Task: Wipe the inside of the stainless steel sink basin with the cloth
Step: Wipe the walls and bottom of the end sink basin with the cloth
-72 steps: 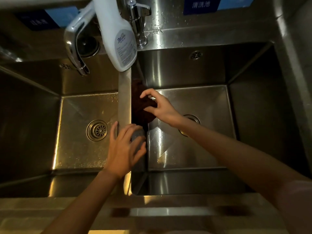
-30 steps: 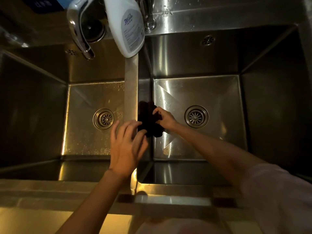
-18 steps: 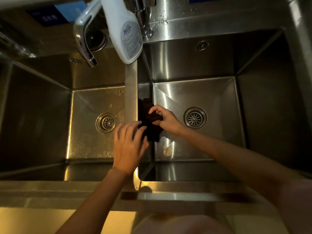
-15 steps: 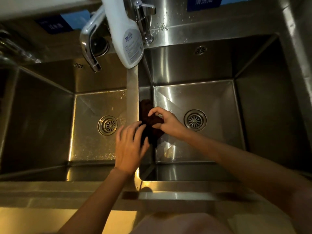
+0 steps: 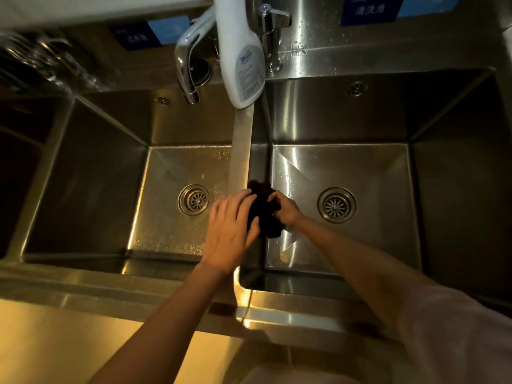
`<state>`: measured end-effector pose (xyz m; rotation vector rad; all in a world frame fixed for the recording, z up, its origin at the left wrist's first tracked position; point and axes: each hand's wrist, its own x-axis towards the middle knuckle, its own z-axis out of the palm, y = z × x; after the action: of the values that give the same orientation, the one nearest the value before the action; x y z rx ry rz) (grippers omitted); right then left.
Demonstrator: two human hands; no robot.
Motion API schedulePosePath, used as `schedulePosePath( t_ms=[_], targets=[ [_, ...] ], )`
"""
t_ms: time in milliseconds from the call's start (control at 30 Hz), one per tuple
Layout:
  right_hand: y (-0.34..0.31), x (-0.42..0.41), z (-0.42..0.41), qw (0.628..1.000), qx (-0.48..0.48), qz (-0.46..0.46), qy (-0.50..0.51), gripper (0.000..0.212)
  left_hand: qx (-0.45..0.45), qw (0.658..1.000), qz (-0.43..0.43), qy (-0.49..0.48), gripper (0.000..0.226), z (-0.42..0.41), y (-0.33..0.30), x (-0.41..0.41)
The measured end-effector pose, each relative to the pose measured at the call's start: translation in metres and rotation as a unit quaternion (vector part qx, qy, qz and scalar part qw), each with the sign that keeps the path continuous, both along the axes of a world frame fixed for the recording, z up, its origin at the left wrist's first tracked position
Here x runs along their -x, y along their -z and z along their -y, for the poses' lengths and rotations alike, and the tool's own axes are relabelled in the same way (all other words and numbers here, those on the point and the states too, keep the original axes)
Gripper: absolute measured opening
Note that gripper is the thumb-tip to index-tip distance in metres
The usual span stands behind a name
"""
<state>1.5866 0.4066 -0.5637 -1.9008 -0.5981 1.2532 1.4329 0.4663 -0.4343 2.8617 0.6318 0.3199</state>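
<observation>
Head view: cloth, dark and bunched, sits against the divider-side wall of the right sink basin. Right hand is clenched on it; left hand rests flat on the divider, fingers touching cloth. Risk: the bunched wad gives patchy contact, likely missing corners and drain.

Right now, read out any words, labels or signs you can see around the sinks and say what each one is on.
"清洗池": dark blue sign on the wall above the right basin.
Second blue sign above the left basin: blurred, unreadable.
White spray bottle label: print too small to read.
</observation>
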Motion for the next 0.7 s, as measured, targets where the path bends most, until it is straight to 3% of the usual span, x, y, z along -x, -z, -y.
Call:
schedulePosePath(
  t_ms=[267, 533, 700],
  targets=[
    [-0.02, -0.007, 0.007, 1.0, -0.016, 0.013, -0.011, 0.042, -0.004, 1.0, 0.003, -0.002, 0.038, 0.0, 0.0, 0.001],
    [-0.099, 0.003, 0.039, 0.975, -0.213, -0.051, -0.027, 0.045, 0.044, 0.998, 0.027, -0.024, 0.041, 0.004, -0.004, 0.002],
    [-0.078, 0.006, 0.03, 0.984, -0.174, -0.026, -0.032, 0.045, 0.056, 0.997, 0.036, -0.029, 0.041, 0.004, -0.002, 0.001]
  ],
)
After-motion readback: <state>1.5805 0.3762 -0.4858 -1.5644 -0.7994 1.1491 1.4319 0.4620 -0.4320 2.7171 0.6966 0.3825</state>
